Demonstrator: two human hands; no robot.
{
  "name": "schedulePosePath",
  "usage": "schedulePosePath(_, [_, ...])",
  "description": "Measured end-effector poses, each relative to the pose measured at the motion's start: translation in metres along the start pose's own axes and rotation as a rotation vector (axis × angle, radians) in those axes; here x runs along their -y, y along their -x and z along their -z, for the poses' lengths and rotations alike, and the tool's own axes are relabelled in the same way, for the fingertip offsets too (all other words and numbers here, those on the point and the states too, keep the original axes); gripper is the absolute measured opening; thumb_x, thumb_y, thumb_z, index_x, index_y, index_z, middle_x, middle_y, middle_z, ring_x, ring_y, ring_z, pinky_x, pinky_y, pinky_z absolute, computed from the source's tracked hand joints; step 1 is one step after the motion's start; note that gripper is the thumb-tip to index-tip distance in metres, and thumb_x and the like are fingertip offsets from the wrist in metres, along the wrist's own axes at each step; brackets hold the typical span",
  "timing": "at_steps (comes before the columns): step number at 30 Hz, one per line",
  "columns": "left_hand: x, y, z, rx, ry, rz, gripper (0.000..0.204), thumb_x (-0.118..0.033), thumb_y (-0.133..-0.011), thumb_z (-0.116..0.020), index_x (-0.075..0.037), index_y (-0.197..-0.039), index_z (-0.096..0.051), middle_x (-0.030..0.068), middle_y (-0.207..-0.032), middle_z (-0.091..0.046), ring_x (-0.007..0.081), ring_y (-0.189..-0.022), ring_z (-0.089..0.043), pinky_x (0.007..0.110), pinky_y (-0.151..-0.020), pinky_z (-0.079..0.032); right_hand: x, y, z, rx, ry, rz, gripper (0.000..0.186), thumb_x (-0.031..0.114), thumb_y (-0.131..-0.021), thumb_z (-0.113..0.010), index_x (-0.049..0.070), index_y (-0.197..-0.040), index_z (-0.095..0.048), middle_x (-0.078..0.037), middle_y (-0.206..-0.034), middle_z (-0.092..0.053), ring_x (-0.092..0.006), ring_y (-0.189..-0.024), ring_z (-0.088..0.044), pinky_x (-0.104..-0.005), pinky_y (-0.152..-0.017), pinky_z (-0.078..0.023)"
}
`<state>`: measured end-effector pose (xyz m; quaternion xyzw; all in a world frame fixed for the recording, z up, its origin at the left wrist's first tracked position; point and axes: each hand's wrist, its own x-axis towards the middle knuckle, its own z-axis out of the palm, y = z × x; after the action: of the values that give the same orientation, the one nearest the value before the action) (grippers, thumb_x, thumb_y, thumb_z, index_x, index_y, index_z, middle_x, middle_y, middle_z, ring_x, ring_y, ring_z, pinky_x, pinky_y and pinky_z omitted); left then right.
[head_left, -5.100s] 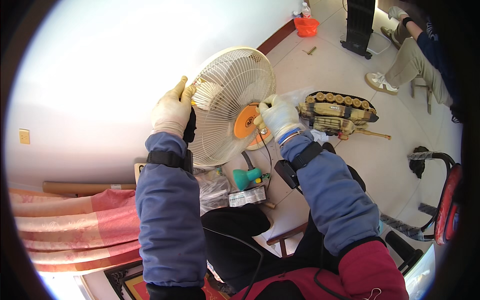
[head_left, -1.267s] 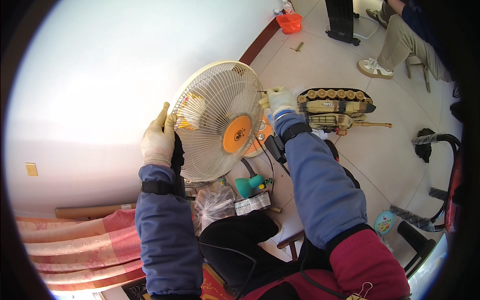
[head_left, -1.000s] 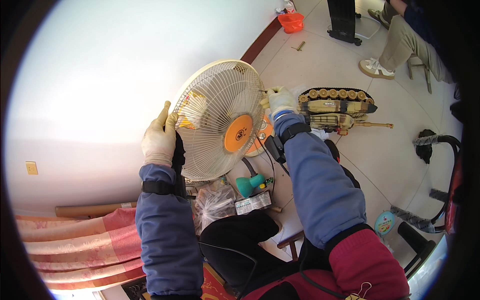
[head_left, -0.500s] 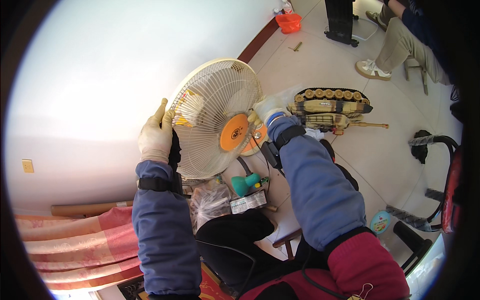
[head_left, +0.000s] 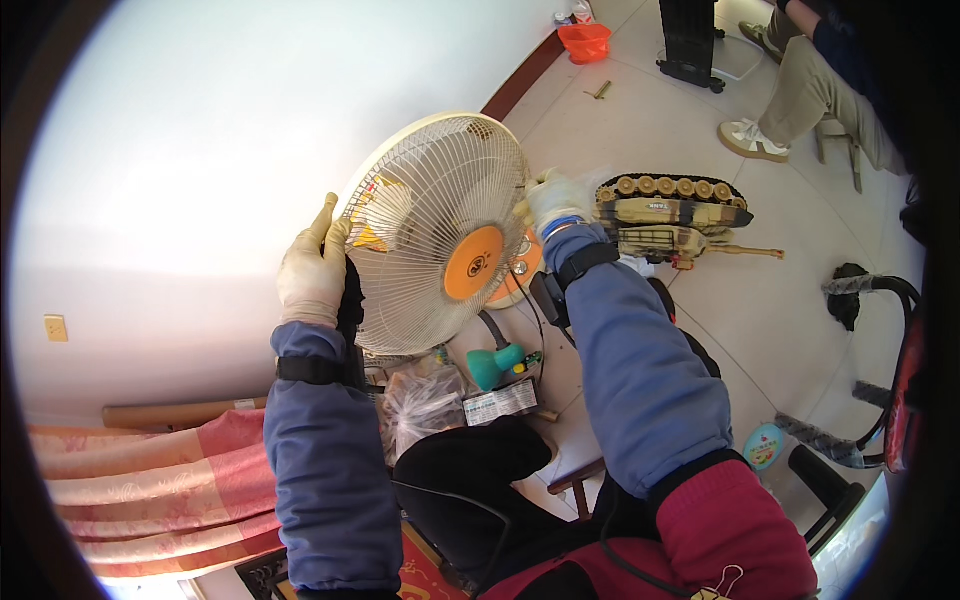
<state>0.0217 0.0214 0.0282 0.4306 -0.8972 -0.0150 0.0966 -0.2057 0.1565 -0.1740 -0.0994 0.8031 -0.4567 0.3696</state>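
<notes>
A cream electric fan [head_left: 474, 262] with a round wire guard and an orange hub stands before me, tilted. My left hand [head_left: 313, 268], in a pale glove, grips the left edge of the guard, its thumb side up. At the opposite edge, my gloved right hand [head_left: 557, 200] has its fingers curled against the rim; the fingertips are partly hidden. Behind the guard, part of an orange round base [head_left: 522, 272] with a knob shows. A yellow and red sheet or label [head_left: 372, 228] shows through the wires on the left.
A camouflage toy tank [head_left: 672, 212] lies right of the fan. Below are a teal lamp [head_left: 493, 366], a clear plastic bag [head_left: 420, 410] and a printed box [head_left: 500, 402]. A seated person's leg [head_left: 805, 95] is at upper right. The white wall [head_left: 200, 180] rises at left.
My right hand has moved up along the guard's right rim, away from the hub. The left hand keeps its hold. The surroundings have shifted slightly in the view.
</notes>
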Motion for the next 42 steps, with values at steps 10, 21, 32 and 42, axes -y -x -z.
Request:
schedulePosePath(10, [-0.003,0.003,0.004,0.028,-0.013,0.052,0.047,-0.054,-0.102,-0.05,-0.036,-0.146,-0.054,0.013,-0.12,-0.07,0.0292,-0.114,-0.066,0.041,-0.099,-0.05,0.004,0.011,0.009,0.149,-0.091,-0.015,0.026,0.022,-0.099,-0.054,0.005,-0.111,-0.068,-0.007,-0.083,-0.078,-0.0174,-0.072,-0.074,-0.0352,-0.069,-0.058])
schedulePosePath(21, [0.004,-0.004,0.0,0.017,-0.016,0.043,0.048,-0.055,-0.102,-0.049,-0.036,-0.146,-0.054,0.0122,-0.122,-0.07,0.0286,-0.115,-0.066,0.04,-0.1,-0.05,0.004,0.021,0.018,-0.035,-0.433,0.089,0.022,0.019,-0.103,-0.052,0.001,-0.113,-0.062,-0.011,-0.084,-0.077,-0.0145,-0.059,-0.066,-0.0298,-0.054,-0.053])
schedulePosePath(32, [0.0,-0.002,0.001,0.023,-0.006,0.063,0.048,-0.056,-0.102,-0.049,-0.036,-0.146,-0.054,0.0127,-0.123,-0.07,0.0286,-0.117,-0.065,0.04,-0.102,-0.05,0.011,0.029,0.017,-0.043,-0.449,0.072,0.027,0.024,-0.103,-0.052,0.002,-0.116,-0.06,-0.009,-0.083,-0.078,-0.0146,-0.063,-0.069,-0.0305,-0.061,-0.054])
schedulePosePath(42, [0.001,-0.001,0.001,0.02,-0.015,0.046,0.048,-0.056,-0.102,-0.049,-0.037,-0.146,-0.054,0.0126,-0.122,-0.07,0.0283,-0.116,-0.066,0.04,-0.1,-0.05,0.009,0.022,0.013,-0.048,-0.424,0.073,0.025,0.023,-0.104,-0.051,0.003,-0.116,-0.061,-0.008,-0.085,-0.078,-0.0135,-0.068,-0.07,-0.0297,-0.064,-0.054])
